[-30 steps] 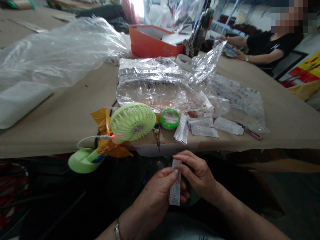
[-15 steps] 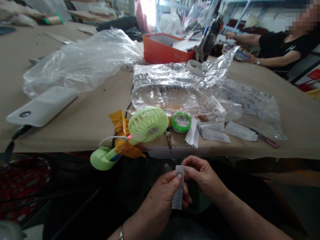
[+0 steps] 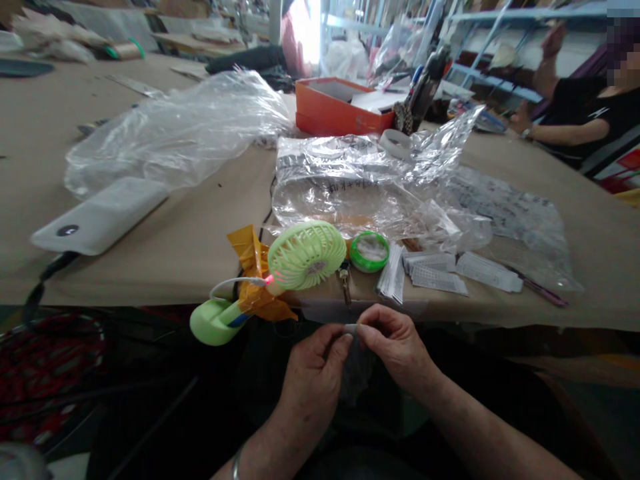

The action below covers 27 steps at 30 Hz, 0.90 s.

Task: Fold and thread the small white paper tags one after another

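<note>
Just below the table's front edge, my left hand [image 3: 320, 367] and my right hand [image 3: 397, 343] pinch opposite ends of a small white printed label [image 3: 351, 329]. Only its top strip shows between the fingertips; the rest is hidden or blurred. Stacks of similar printed labels [image 3: 433, 270] lie on the table above my right hand. Beside them is a bundle of narrow labels [image 3: 393, 273], then a green round tub [image 3: 369, 252] with whitish contents. A green handheld fan [image 3: 307, 257], bound with orange tape [image 3: 250, 250], juts over the edge to the left.
Crumpled clear plastic bags [image 3: 340, 193] cover the middle of the brown table [image 3: 210, 213]. An orange box [image 3: 340, 110] and a roll of tape [image 3: 395, 143] sit behind. A white power bank [image 3: 100, 217] lies left, a purple pen-like tool [image 3: 545, 293] right. Another person [image 3: 575, 120] sits far right.
The label has turned from hanging upright with its print showing to a thin strip between both hands' fingertips. The view has shifted slightly, and the other person has raised an arm.
</note>
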Available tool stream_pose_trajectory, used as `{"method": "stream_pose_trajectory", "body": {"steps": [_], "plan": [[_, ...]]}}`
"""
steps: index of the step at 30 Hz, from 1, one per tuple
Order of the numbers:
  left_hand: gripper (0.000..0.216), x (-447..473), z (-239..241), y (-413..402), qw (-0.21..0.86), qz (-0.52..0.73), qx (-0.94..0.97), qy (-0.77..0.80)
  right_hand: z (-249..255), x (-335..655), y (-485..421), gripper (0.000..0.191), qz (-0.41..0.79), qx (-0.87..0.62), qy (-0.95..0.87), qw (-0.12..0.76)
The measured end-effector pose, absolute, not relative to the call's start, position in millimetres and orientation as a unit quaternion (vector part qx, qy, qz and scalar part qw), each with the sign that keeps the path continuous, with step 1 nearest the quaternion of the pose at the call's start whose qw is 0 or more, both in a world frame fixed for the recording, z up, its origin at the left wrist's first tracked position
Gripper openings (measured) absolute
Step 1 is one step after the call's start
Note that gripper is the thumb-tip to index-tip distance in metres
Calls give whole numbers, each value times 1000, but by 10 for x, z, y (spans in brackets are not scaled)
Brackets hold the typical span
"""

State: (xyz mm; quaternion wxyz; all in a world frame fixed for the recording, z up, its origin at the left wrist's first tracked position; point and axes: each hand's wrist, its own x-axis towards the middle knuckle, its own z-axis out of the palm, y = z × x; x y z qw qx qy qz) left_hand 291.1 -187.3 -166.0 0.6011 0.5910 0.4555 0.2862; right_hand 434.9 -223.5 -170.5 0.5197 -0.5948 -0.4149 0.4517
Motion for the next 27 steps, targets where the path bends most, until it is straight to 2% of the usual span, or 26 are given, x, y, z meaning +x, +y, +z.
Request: {"method": "stream_pose_trajectory", "body": {"steps": [8,27], "plan": [[12,2943,-1623,-1755,503,344,652,450,-1679,4316,-2175,16,440,-582,-434,528],[15,2998,-1661,-1709,511,373,629,452,-1748,4343,-2139,15,393,-591,-465,529]]}}
